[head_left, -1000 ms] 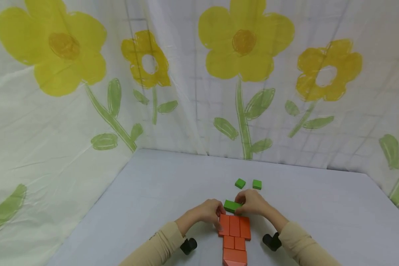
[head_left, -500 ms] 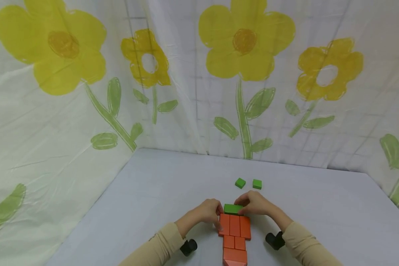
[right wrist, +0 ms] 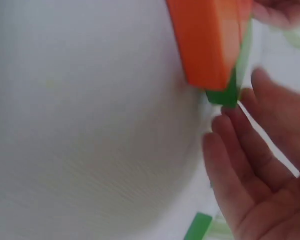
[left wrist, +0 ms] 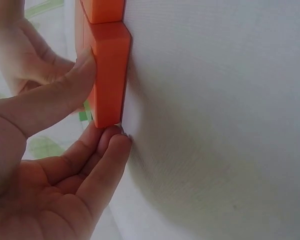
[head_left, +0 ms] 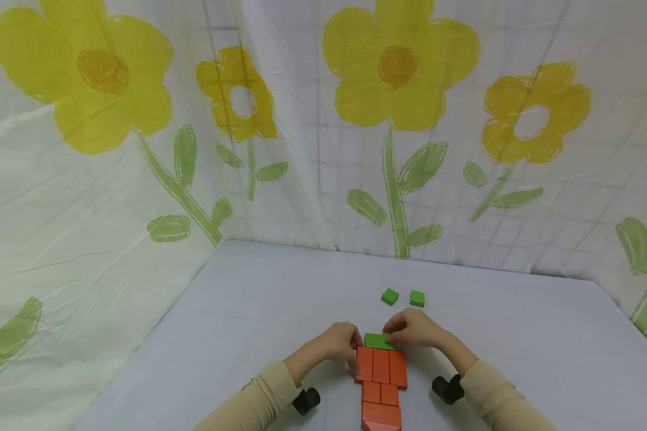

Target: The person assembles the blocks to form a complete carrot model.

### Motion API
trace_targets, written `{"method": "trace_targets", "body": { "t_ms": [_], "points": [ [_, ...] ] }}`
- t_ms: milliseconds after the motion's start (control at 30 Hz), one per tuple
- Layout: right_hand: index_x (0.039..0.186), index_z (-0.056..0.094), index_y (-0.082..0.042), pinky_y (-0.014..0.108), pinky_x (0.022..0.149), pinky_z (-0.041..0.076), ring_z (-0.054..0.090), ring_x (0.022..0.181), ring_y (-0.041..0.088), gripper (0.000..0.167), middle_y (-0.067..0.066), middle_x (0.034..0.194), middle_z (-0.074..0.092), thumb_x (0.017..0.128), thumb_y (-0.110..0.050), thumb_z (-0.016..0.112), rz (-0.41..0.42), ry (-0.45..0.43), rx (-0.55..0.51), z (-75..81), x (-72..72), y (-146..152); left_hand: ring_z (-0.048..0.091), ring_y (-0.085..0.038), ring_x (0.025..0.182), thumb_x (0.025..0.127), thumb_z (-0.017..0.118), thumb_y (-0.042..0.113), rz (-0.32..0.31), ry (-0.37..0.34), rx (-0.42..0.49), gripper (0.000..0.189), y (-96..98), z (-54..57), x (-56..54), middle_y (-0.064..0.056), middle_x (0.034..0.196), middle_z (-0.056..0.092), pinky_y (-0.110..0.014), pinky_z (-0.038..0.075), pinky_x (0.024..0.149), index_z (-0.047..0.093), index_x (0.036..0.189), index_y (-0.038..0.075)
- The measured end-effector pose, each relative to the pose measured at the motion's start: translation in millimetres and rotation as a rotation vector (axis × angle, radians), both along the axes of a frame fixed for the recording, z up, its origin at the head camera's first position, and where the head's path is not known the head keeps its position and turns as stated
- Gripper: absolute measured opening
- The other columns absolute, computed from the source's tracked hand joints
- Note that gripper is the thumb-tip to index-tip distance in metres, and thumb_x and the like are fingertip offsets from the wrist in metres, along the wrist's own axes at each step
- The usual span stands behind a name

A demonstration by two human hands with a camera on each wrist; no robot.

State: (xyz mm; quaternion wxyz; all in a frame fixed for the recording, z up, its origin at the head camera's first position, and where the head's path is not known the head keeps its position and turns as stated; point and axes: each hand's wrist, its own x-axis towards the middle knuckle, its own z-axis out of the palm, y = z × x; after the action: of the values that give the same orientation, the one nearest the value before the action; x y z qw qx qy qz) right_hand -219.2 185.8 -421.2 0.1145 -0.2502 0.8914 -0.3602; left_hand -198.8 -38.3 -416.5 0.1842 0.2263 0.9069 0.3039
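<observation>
Several orange blocks lie flat on the white table in a joined shape, three long ones side by side at its far end. My left hand (head_left: 336, 342) pinches the left long orange block (head_left: 364, 361); in the left wrist view the thumb presses its top face and fingers bend at its end. A long green block (head_left: 375, 340) lies crosswise along the far ends of the orange blocks. The thumb and fingers of my right hand (head_left: 417, 328) hold its right end. In the right wrist view the green block (right wrist: 226, 95) shows just past an orange block's corner.
Two small green blocks stand farther back, a left one (head_left: 390, 297) and a right one (head_left: 417, 298). Toward me the shape narrows to two small orange blocks (head_left: 380, 393) and a wider orange block (head_left: 381, 413). A flower-printed white curtain (head_left: 302, 209) hangs behind the table (head_left: 280, 281).
My right hand has drawn the green block nearer and turned it straight, from slanted and apart to lined up against the orange blocks' far ends. My left hand has stayed in place.
</observation>
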Motion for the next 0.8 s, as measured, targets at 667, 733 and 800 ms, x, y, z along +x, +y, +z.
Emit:
{"method": "trace_targets", "body": {
  "t_ms": [667,733,800],
  "points": [
    [0.092,0.068,0.008,0.039,0.069,0.049,0.058,0.076,0.024,0.018,0.013,0.087,0.066,0.077,-0.001,0.071,-0.372,0.197,0.234,-5.6,-51.2,-18.5,0.049,-0.011,0.07,0.066,0.09,0.006,0.055,-0.001,-0.02,0.035,4.5,-0.1,3.7,0.0,0.079,0.056,-0.024,0.044,0.064,0.064,0.09,0.002],
    [0.095,0.069,0.007,0.04,0.072,0.051,0.061,0.079,0.025,0.022,0.013,0.088,0.068,0.075,-0.002,0.074,-0.295,0.192,0.187,-5.4,-50.4,-19.6,0.048,-0.011,0.069,0.065,0.09,0.007,0.07,0.002,-0.027,0.035,4.2,0.0,4.2,0.001,0.077,0.055,-0.024,0.044,0.063,0.064,0.088,0.003],
    [0.099,0.07,0.006,0.039,0.076,0.052,0.064,0.084,0.025,0.027,0.013,0.092,0.07,0.074,-0.003,0.076,-0.189,0.171,0.126,-4.7,-48.9,-22.1,0.047,-0.011,0.068,0.065,0.09,0.008,0.083,0.002,-0.032,0.035,3.8,0.0,4.4,0.001,0.076,0.054,-0.024,0.043,0.062,0.063,0.086,0.003]
  ]
}}
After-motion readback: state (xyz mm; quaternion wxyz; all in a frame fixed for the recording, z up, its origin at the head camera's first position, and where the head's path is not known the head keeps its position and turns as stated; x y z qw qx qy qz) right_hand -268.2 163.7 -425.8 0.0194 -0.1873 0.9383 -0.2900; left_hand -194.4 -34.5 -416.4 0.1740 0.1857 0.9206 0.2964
